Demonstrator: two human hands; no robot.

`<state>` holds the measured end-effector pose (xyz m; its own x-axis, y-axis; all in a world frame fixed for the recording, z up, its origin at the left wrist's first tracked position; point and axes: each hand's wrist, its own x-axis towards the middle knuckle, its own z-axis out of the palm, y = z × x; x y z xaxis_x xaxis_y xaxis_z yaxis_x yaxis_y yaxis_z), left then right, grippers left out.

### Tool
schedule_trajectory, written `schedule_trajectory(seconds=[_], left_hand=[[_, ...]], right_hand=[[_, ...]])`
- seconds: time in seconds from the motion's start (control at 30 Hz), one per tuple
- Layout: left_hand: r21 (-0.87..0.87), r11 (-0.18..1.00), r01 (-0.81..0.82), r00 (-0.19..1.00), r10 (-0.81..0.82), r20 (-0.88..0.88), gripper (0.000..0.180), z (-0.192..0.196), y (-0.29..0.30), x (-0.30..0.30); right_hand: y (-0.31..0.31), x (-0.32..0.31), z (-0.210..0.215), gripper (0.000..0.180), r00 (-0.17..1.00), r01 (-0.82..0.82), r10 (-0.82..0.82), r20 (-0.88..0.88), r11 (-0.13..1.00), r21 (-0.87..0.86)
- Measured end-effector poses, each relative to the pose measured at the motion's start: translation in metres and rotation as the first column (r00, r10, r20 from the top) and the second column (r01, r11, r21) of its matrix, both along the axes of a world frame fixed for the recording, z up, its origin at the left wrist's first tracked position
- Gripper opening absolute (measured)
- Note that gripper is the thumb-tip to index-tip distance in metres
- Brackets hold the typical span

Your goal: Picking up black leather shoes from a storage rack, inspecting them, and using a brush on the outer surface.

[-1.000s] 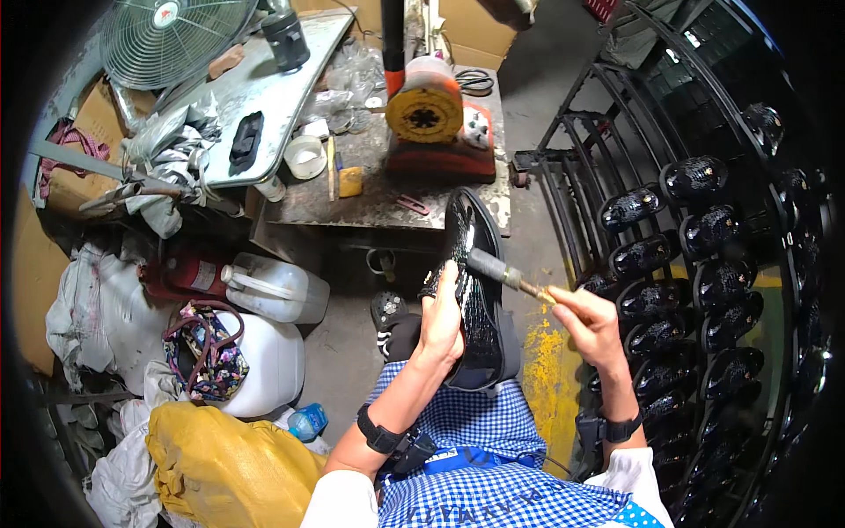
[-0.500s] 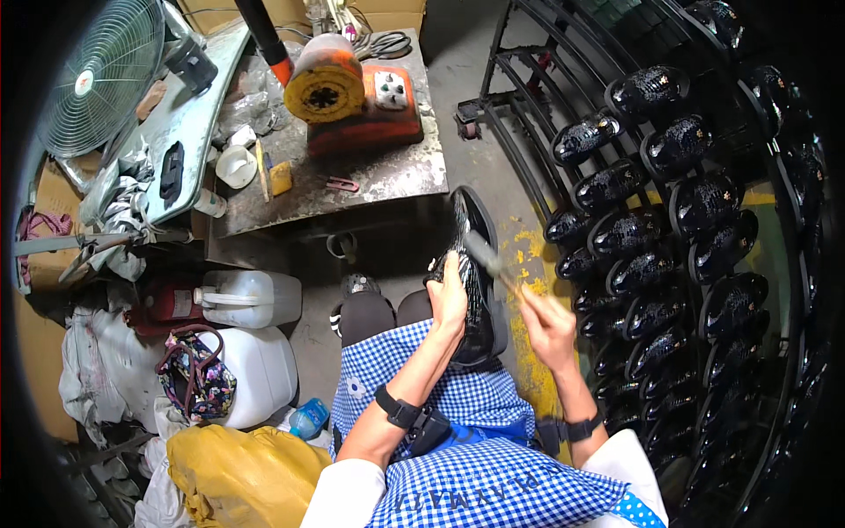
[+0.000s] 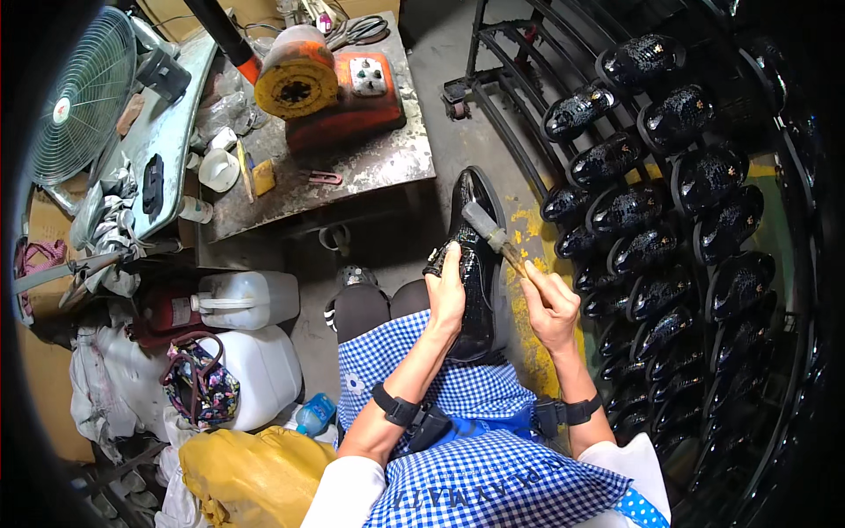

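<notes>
A glossy black shoe [image 3: 473, 304] lies over my lap, its toe pointing away from me. My left hand [image 3: 447, 295] is closed on the shoe at its lace area, thumb on top. In my closed right hand [image 3: 553, 308] is a flat brush [image 3: 482, 222] with a wooden handle and a greyish head. The brush head lies over the upper of the shoe, near the toe; whether it touches cannot be told. The shoe's sole edge shows along its right side.
A rack [image 3: 519, 114] full of glossy black shoes [image 3: 640, 62] stands to my right. Ahead is a worn metal table [image 3: 387, 167] bearing an orange machine [image 3: 343, 123] and a white cup [image 3: 218, 170]. White jugs [image 3: 273, 299] and a yellow cloth [image 3: 255, 475] lie at left.
The brush was smeared by motion and now shows sharply; its head has moved slightly up toward the toe. My left hand keeps its hold on the shoe. The whole view has shifted slightly.
</notes>
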<state>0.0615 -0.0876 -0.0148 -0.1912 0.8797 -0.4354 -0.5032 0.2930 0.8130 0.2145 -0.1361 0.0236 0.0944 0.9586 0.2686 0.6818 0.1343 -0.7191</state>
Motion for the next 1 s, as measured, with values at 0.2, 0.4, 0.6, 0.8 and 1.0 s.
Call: schedule_trajectory(seconds=[0.2,0.4,0.6,0.8,1.0], left_hand=[[-0.045,0.999,0.010,0.986,-0.003,0.169,0.022,-0.002,0.001,-0.010],[-0.105,0.992,0.074,0.912,-0.025,0.410,0.033,0.003,0.001,-0.027],[-0.006,0.994,0.113,0.913,-0.102,0.394,0.046,0.015,0.006,-0.025],[0.081,0.994,0.072,0.895,-0.100,0.434,0.048,0.045,0.016,-0.047],[0.114,0.993,-0.015,0.856,-0.046,0.514,0.045,0.077,0.027,-0.096]], right_hand=[[-0.001,0.003,-0.002,0.037,0.994,-0.100,0.090,0.068,0.981,0.164],[-0.004,0.012,0.001,0.029,0.980,-0.185,0.194,-0.040,0.968,0.168],[0.020,0.029,0.023,0.025,0.967,0.072,-0.064,-0.246,0.997,0.023],[0.033,0.002,0.040,0.031,0.947,-0.316,0.322,0.018,0.915,0.251],[0.048,-0.029,0.043,0.022,0.924,-0.376,0.381,0.037,0.887,0.268]])
